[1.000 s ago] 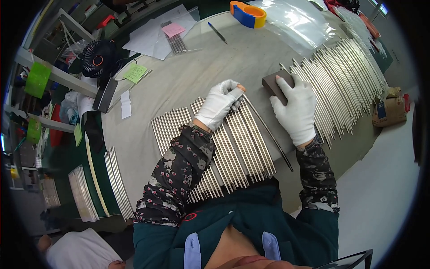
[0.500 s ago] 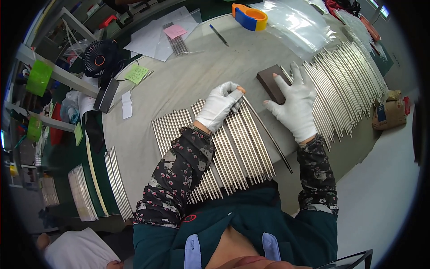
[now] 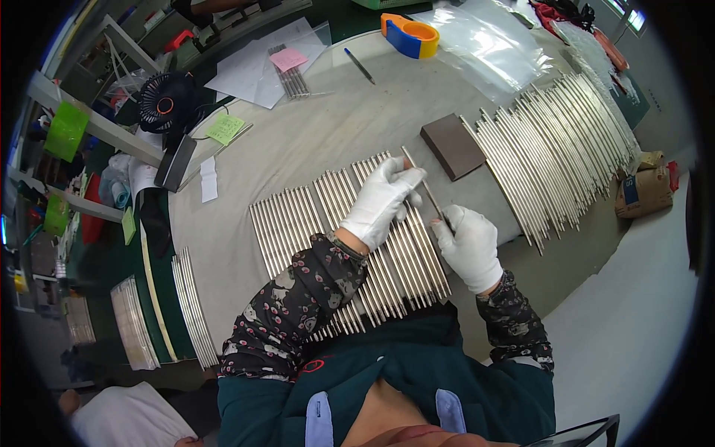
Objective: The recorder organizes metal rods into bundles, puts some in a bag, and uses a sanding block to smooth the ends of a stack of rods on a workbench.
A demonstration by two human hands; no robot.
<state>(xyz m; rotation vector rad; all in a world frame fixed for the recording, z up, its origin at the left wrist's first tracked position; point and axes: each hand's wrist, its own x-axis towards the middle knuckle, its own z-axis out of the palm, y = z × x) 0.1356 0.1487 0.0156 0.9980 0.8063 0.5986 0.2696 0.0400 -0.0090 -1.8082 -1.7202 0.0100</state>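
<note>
A thin metal rod (image 3: pixel 432 197) slants between my two white-gloved hands. My left hand (image 3: pixel 385 195) pinches it near its upper end, bare fingertips showing from the glove. Lower down, my right hand (image 3: pixel 471 242) has its fingers closed around the same rod; the rod's lower end is hidden behind that hand. Beneath my left hand and forearm lies a row of silvery rods (image 3: pixel 284 223), side by side in groups on the table. Right of my hands is a dark brown block (image 3: pixel 453 147), touching or close to a larger spread of rods (image 3: pixel 555 153).
Toward the back of the grey table (image 3: pixel 313 134) are a tape dispenser (image 3: pixel 410 36), a pen (image 3: pixel 360 65), clear plastic bags (image 3: pixel 488 48) and papers (image 3: pixel 249 67). A small black fan (image 3: pixel 165 103) stands at the left. More rods (image 3: pixel 195 309) lie at the left edge.
My right hand has moved from beside the brown block down and left, closing on the rod. My left hand has shifted slightly right and down with the rod.
</note>
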